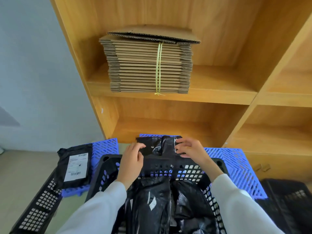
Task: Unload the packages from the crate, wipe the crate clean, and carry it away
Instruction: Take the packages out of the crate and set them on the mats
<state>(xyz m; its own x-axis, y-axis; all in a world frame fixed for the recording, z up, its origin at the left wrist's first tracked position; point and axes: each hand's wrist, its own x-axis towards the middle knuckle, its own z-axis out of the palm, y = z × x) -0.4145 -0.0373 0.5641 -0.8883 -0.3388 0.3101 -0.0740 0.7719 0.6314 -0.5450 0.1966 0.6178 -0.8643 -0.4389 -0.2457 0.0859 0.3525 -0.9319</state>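
Note:
A black perforated plastic crate stands in front of me on a blue slatted pallet. Several black plastic mailer packages lie inside it. Beyond the crate's far rim, both hands hold one black package over the pallet. My left hand grips its left edge and my right hand grips its right edge, fingers curled over it. Another black package with a white shipping label lies at the left, partly on the pallet.
A wooden shelf unit rises behind the pallet, with a tied bundle of flat cardboard on one shelf. A second black crate lies low at the left, and another black crate at the right. A grey wall is on the left.

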